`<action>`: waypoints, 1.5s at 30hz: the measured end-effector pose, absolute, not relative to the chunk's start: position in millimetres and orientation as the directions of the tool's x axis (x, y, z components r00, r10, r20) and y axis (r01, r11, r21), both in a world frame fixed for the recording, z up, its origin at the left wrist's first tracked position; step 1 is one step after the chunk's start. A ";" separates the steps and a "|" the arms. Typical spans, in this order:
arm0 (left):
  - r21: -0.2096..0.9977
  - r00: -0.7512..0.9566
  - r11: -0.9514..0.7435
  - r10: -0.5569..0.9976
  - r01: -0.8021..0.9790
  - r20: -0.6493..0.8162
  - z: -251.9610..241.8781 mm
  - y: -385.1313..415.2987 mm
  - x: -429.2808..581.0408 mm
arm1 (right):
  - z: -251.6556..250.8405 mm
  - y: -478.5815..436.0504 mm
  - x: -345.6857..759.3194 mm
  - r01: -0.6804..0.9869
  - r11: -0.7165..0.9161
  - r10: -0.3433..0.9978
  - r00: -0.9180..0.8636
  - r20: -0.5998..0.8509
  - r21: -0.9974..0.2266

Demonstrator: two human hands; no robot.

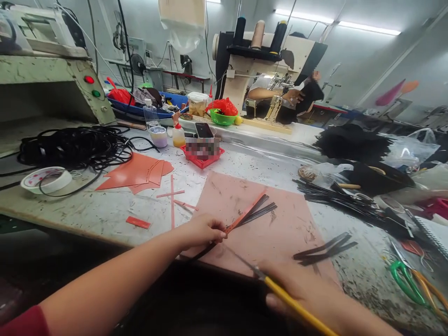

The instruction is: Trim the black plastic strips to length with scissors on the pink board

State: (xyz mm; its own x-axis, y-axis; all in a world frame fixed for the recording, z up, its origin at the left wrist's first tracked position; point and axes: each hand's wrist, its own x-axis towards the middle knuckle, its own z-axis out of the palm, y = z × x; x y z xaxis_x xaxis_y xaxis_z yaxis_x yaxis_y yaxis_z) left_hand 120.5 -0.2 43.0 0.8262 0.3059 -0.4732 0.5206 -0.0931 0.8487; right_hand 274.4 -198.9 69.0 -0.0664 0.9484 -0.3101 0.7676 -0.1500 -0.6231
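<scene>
My left hand pinches a narrow orange strip together with thin black strips that fan out beyond the fingertips. A dark strip end trails below this hand toward the table's front edge. Closed around a yellow-handled tool with a long thin metal point, my right hand is slightly blurred. The tool's point reaches close to the left fingertips; contact cannot be made out. Both hands are over a pinkish mat. On its right part lies a separate bunch of black strips.
Left are coiled black cord, a tape roll and orange sheets. A red basket stands behind the mat. Black strips and green-handled scissors lie right. A co-worker's hand is at a sewing machine.
</scene>
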 end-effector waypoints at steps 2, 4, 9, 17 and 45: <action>0.850 0.826 -0.075 0.292 0.522 -0.482 47.8 -0.1 120.4 | 64.8 -199.7 259.7 0.766 -0.170 0.914 -0.114 -0.390 -0.620; 0.853 0.831 -0.074 0.283 0.517 -0.479 52.3 0.1 120.2 | 62.0 -196.6 254.5 0.726 -0.186 0.908 -0.129 -0.398 -0.662; 0.857 0.841 -0.103 0.285 0.504 -0.460 59.9 -0.6 118.8 | 57.4 -190.5 255.2 0.653 -0.192 0.928 -0.123 -0.352 -0.733; 0.857 0.840 -0.103 0.291 0.504 -0.458 62.9 -3.1 119.0 | 60.8 -189.0 251.2 0.624 -0.207 0.936 -0.098 -0.337 -0.754; 0.804 0.664 0.300 0.453 0.514 -0.594 24.8 -38.4 36.4 | 57.9 -172.4 239.7 0.618 -0.232 0.946 -0.035 -0.321 -0.751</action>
